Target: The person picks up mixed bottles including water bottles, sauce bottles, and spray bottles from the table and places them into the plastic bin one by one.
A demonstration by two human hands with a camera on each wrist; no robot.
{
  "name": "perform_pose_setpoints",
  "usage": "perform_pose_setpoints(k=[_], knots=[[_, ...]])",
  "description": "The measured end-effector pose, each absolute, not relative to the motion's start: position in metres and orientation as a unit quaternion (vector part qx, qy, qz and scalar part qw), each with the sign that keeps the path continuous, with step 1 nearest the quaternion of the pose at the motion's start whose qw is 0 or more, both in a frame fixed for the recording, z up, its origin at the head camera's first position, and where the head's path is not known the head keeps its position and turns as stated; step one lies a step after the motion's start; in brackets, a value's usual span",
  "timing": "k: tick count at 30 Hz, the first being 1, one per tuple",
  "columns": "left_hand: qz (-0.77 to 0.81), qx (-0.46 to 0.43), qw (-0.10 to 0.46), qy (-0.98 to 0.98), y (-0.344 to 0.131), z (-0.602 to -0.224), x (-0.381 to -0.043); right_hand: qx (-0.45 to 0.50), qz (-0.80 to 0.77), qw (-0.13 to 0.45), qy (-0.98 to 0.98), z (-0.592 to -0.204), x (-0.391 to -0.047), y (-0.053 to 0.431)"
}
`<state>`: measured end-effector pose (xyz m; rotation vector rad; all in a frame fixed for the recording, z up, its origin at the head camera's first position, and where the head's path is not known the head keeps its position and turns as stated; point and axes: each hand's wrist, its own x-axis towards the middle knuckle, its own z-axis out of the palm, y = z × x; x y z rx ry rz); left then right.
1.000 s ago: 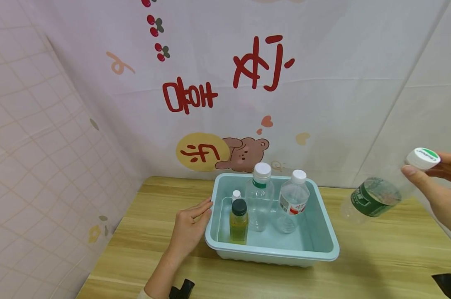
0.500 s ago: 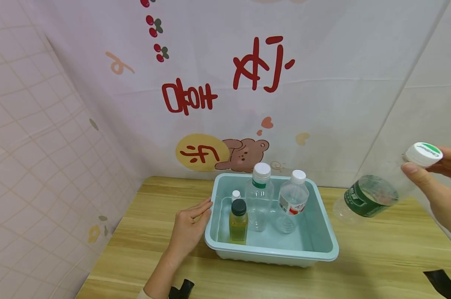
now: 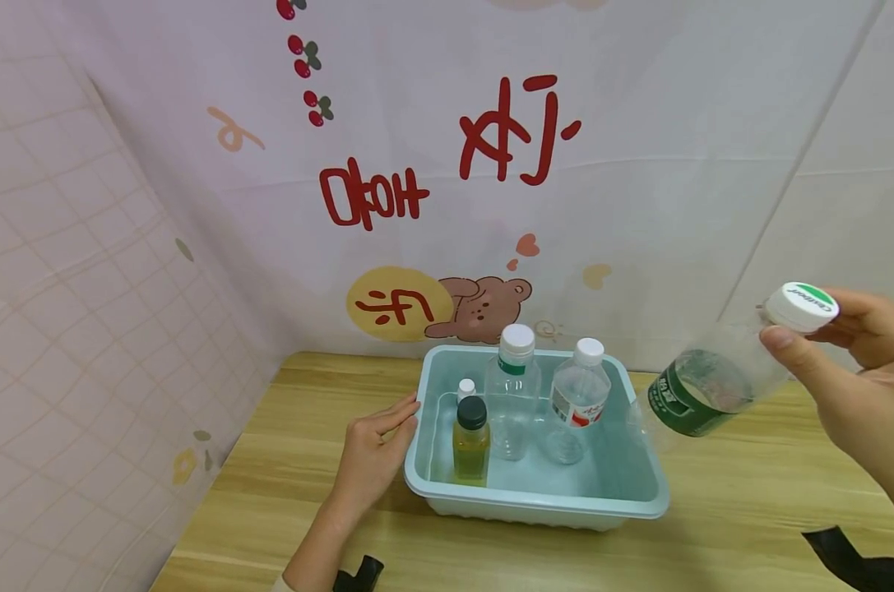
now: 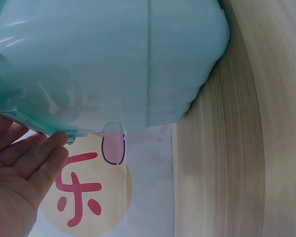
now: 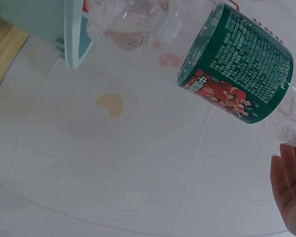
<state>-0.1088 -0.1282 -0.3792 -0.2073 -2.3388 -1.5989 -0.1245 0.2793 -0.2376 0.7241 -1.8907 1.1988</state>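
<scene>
My right hand grips a clear plastic bottle near its neck, under the white cap. The bottle tilts, its base by the right rim of a light blue plastic basin; its green label shows in the right wrist view. With fairly straight fingers, my left hand touches the basin's left rim. Standing in the basin are a tall clear bottle, a smaller clear bottle with a red and white label, a dark-capped bottle of yellow-green liquid and a small white-capped bottle.
The basin stands on a wood-grain table. Behind it hangs a pale cloth with red characters and a cartoon bear. Another light cloth with a grid pattern covers the left side.
My right hand has moved left with the tilted bottle, bringing its base to the basin's right rim. My left hand stays at the left rim.
</scene>
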Motion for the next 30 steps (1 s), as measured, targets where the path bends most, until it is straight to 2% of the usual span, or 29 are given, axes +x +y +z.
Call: perform_pose_setpoints(k=[6, 13, 30], knots=[[-0.556, -0.072, 0.148, -0.814, -0.128, -0.380, -0.109, 0.239, 0.459, 0.367, -0.773, -0.239, -0.118, 0.267], [-0.558, -0.068, 0.142, -0.815, -0.129, -0.380, -0.110, 0.262, 0.473, 0.370, -0.755, -0.245, -0.120, 0.250], [-0.561, -0.084, 0.152, -0.809, -0.131, -0.382, -0.112, 0.275, 0.445, 0.334, -0.784, -0.281, -0.123, 0.216]])
